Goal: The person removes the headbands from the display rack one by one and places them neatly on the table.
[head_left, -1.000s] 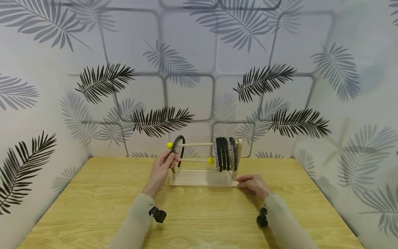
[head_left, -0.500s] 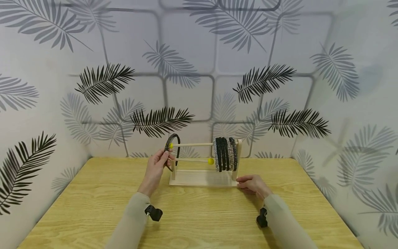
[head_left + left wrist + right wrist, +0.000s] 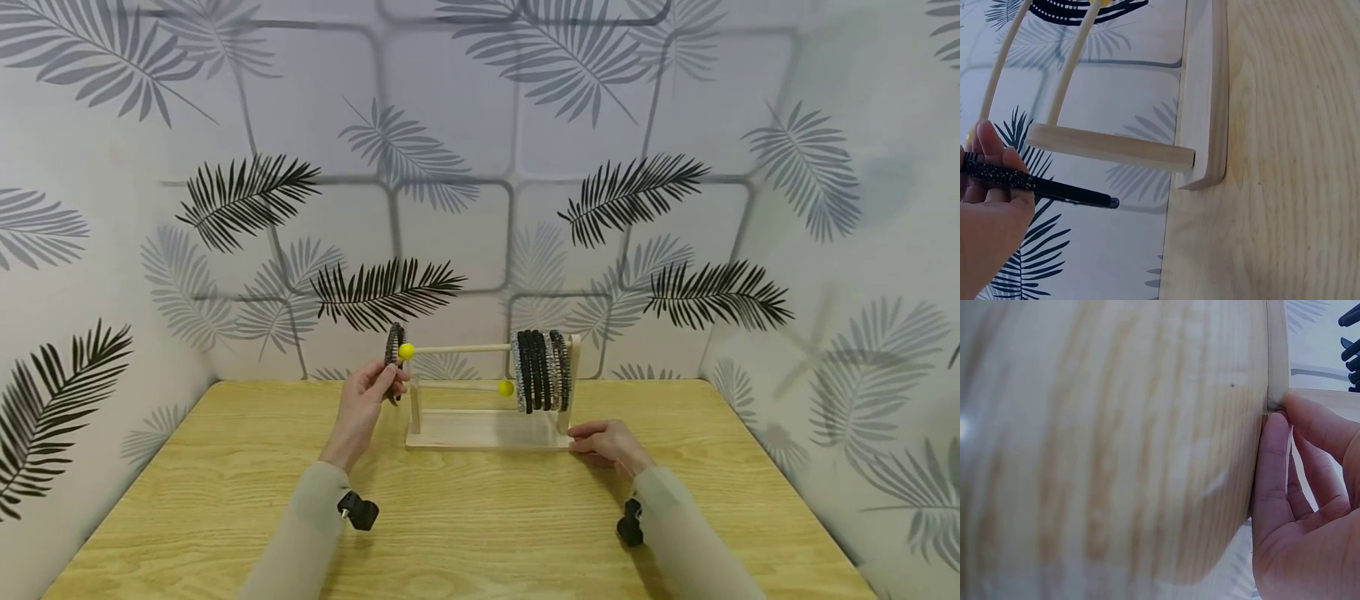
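Leaf-patterned walls [image 3: 491, 125] back a wood-grain counter [image 3: 480, 517]; left fingers [image 3: 989, 139] pinch a dark speckled headband [image 3: 1054, 189], right fingers [image 3: 1322, 425] the rack [image 3: 487, 428]

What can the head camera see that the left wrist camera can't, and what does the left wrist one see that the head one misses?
Only the head view: the right hand, the sleeves and the wrist cameras.

Only the left wrist view: a clear grey tip on the held headband.

Both: the left hand holding that headband, the rack, at least part of the other headbands, the table and the leafy wall.
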`<control>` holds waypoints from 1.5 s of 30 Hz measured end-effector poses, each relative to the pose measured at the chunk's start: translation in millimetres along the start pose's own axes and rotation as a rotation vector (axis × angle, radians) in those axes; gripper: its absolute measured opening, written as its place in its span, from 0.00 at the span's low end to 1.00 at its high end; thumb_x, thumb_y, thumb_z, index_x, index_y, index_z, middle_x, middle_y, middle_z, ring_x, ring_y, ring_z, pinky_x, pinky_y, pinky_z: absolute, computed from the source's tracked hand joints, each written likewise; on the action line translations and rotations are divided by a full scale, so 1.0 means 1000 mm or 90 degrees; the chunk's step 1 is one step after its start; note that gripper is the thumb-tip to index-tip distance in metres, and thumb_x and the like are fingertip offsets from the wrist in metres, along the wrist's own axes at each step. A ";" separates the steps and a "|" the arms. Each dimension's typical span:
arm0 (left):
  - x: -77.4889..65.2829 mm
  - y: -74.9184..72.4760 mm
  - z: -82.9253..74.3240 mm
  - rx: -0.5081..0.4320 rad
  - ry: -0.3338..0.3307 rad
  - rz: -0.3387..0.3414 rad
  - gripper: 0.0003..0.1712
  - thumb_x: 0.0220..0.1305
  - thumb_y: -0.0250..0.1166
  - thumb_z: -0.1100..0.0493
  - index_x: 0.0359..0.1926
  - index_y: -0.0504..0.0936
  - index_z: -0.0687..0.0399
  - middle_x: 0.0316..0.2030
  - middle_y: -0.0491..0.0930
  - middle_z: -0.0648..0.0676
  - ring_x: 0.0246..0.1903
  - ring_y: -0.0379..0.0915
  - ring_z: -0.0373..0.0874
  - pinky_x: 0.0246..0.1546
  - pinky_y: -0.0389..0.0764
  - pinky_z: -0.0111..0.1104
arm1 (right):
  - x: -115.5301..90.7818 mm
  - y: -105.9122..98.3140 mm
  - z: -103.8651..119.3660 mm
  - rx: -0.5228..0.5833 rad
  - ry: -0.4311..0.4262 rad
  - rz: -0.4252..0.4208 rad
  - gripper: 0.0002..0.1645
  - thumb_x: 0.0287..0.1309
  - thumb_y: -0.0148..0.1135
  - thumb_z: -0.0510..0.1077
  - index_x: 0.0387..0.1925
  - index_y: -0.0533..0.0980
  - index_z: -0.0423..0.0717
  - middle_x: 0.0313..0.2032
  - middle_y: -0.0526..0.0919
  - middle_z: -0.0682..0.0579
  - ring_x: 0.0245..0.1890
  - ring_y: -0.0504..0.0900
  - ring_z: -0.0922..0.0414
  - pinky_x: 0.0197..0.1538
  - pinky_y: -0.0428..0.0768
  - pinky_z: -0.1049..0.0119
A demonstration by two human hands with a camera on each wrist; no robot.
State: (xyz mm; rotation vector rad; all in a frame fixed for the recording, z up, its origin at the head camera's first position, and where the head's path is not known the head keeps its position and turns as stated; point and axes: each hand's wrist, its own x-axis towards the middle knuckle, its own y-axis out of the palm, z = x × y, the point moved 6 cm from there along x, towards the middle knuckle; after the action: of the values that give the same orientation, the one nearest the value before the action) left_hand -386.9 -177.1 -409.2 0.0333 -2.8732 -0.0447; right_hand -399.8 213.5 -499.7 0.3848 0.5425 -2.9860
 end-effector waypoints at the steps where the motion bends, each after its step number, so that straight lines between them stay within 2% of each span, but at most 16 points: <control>1: 0.000 -0.001 0.001 0.004 -0.003 0.000 0.21 0.76 0.52 0.53 0.56 0.76 0.66 0.37 0.82 0.47 0.36 0.78 0.39 0.45 0.80 0.33 | 0.000 0.000 0.000 0.001 0.000 0.000 0.21 0.59 0.65 0.32 0.54 0.79 0.34 0.50 0.85 0.41 0.37 0.86 0.62 0.44 0.85 0.64; 9: -0.004 -0.016 0.010 0.054 -0.022 0.004 0.20 0.72 0.59 0.53 0.55 0.80 0.62 0.42 0.86 0.52 0.39 0.81 0.39 0.43 0.81 0.28 | 0.001 0.000 0.001 -0.005 -0.001 0.001 0.20 0.59 0.64 0.33 0.54 0.79 0.35 0.49 0.85 0.41 0.36 0.86 0.62 0.43 0.85 0.64; 15: -0.007 -0.029 0.017 0.054 -0.042 0.004 0.20 0.70 0.61 0.55 0.57 0.80 0.64 0.38 0.87 0.42 0.39 0.82 0.35 0.42 0.81 0.27 | 0.001 0.000 0.000 -0.011 -0.005 0.001 0.20 0.59 0.65 0.34 0.54 0.80 0.35 0.50 0.84 0.40 0.39 0.86 0.60 0.46 0.85 0.62; 18: -0.007 -0.034 0.020 0.035 -0.045 0.012 0.22 0.70 0.61 0.56 0.58 0.78 0.66 0.40 0.87 0.44 0.40 0.83 0.35 0.42 0.81 0.28 | 0.001 0.000 0.000 -0.012 -0.007 -0.002 0.19 0.59 0.65 0.34 0.53 0.80 0.35 0.49 0.85 0.41 0.39 0.87 0.59 0.45 0.85 0.62; 21: -0.007 -0.041 0.024 0.029 -0.057 0.017 0.23 0.69 0.62 0.56 0.59 0.77 0.66 0.44 0.87 0.52 0.41 0.84 0.36 0.43 0.81 0.29 | 0.001 0.000 -0.001 -0.010 -0.006 -0.004 0.19 0.59 0.65 0.34 0.53 0.80 0.35 0.48 0.85 0.41 0.38 0.86 0.59 0.45 0.85 0.62; 25: -0.009 -0.053 0.030 0.058 -0.078 0.020 0.23 0.69 0.63 0.56 0.60 0.77 0.64 0.50 0.85 0.59 0.42 0.84 0.36 0.44 0.81 0.28 | 0.001 0.001 -0.002 -0.011 -0.005 -0.006 0.19 0.58 0.66 0.34 0.52 0.81 0.36 0.48 0.85 0.42 0.36 0.86 0.61 0.44 0.84 0.63; 29: -0.012 -0.068 0.036 0.108 -0.084 0.022 0.22 0.69 0.62 0.55 0.58 0.78 0.64 0.50 0.84 0.60 0.42 0.84 0.35 0.45 0.81 0.29 | 0.000 0.001 -0.005 -0.011 -0.004 -0.008 0.19 0.57 0.66 0.33 0.52 0.81 0.36 0.44 0.87 0.44 0.34 0.85 0.62 0.41 0.84 0.65; 32: -0.014 -0.079 0.040 0.136 -0.088 0.024 0.21 0.70 0.62 0.55 0.57 0.78 0.65 0.48 0.86 0.55 0.41 0.84 0.35 0.48 0.81 0.34 | 0.000 0.002 -0.007 -0.007 0.001 -0.008 0.20 0.57 0.66 0.33 0.53 0.80 0.35 0.43 0.87 0.45 0.34 0.85 0.62 0.41 0.85 0.65; 34: -0.016 -0.087 0.043 0.141 -0.095 0.022 0.22 0.70 0.62 0.56 0.58 0.78 0.66 0.49 0.85 0.57 0.41 0.84 0.35 0.50 0.81 0.37 | 0.000 0.002 -0.008 -0.006 0.002 -0.007 0.20 0.57 0.66 0.33 0.53 0.80 0.35 0.43 0.87 0.44 0.34 0.85 0.62 0.41 0.85 0.64; 37: -0.017 -0.096 0.045 0.148 -0.109 0.022 0.23 0.70 0.61 0.56 0.60 0.76 0.66 0.49 0.85 0.56 0.42 0.84 0.36 0.52 0.80 0.39 | 0.000 0.003 -0.007 -0.010 0.003 -0.007 0.21 0.57 0.67 0.34 0.53 0.80 0.36 0.47 0.86 0.43 0.35 0.85 0.62 0.42 0.85 0.64; 41: -0.016 -0.107 0.045 0.168 -0.115 0.025 0.25 0.70 0.61 0.52 0.60 0.77 0.64 0.44 0.87 0.48 0.41 0.80 0.42 0.49 0.80 0.36 | 0.000 0.002 -0.005 -0.012 -0.001 -0.007 0.20 0.57 0.67 0.34 0.53 0.80 0.36 0.47 0.86 0.43 0.36 0.86 0.61 0.43 0.85 0.64; 45: -0.014 -0.116 0.042 0.200 -0.091 0.034 0.24 0.70 0.61 0.49 0.57 0.79 0.63 0.39 0.86 0.43 0.36 0.72 0.46 0.43 0.78 0.36 | 0.000 0.001 -0.001 -0.003 -0.013 -0.002 0.19 0.59 0.65 0.33 0.53 0.80 0.34 0.48 0.86 0.41 0.39 0.87 0.59 0.45 0.85 0.62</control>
State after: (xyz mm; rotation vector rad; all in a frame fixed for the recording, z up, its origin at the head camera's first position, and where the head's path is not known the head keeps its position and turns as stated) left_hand -382.2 -291.5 -457.2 0.0154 -2.9908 0.4321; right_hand -399.8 213.0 -501.1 0.3536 0.5493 -2.9871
